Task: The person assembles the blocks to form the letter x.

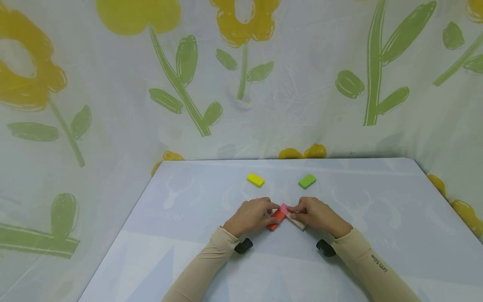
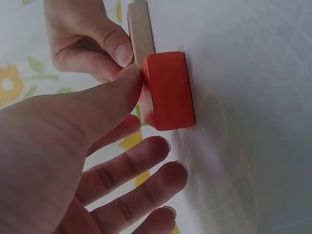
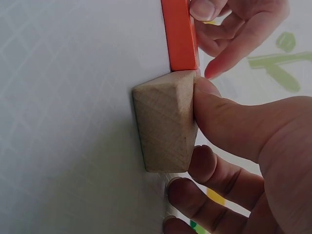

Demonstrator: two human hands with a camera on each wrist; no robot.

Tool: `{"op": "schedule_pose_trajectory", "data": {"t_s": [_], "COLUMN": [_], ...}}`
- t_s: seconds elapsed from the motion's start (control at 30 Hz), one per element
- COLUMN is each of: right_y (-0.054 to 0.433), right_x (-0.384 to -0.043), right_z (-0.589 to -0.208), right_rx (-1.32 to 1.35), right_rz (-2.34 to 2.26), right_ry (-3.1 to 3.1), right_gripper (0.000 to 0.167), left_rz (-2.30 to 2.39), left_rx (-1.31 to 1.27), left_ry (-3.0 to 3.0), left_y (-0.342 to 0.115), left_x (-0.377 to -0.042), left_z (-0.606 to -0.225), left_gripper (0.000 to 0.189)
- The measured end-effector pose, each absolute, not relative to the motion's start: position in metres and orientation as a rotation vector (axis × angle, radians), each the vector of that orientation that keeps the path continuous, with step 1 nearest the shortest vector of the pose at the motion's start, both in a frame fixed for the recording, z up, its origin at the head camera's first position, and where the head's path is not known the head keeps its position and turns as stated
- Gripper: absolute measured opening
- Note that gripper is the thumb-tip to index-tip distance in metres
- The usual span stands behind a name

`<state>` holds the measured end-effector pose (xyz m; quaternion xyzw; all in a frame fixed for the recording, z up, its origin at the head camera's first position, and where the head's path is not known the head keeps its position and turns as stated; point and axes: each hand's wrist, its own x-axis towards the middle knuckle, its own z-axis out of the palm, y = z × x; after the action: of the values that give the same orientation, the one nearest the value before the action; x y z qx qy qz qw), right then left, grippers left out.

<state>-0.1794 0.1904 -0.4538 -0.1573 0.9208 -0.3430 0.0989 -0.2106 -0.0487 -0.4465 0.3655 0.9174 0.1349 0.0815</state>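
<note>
Left hand (image 1: 250, 214): thumb and index lightly grasping red block (image 2: 170, 91). Right hand (image 1: 318, 214): likewise on wooden block (image 3: 158, 129). Blocks meet at pink block (image 1: 284, 207), mid-worktop (image 1: 181, 235). Step, judged: aligning ends. Next move calls for steady, gentle release without nudging the joint.

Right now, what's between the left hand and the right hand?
In the head view, a red rectangular block, a partly hidden pink block and a plain wooden block lie between them.
</note>
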Motion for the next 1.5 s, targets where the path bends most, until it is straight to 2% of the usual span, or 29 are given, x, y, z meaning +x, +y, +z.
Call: {"op": "schedule_pose_trajectory", "data": {"t_s": [1.5], "right_y": [0.1901], "right_x": [-0.1788], "right_z": [-0.4523], "right_rx": [-0.478], "right_rz": [-1.034], "right_ry": [2.722], "right_gripper": [0.035], "left_rz": [0.398], "left_rx": [1.066], "left_ry": [2.761], "left_y": [-0.0468], "left_x": [-0.2046], "left_z": [-0.4464], "left_gripper": [0.043]}}
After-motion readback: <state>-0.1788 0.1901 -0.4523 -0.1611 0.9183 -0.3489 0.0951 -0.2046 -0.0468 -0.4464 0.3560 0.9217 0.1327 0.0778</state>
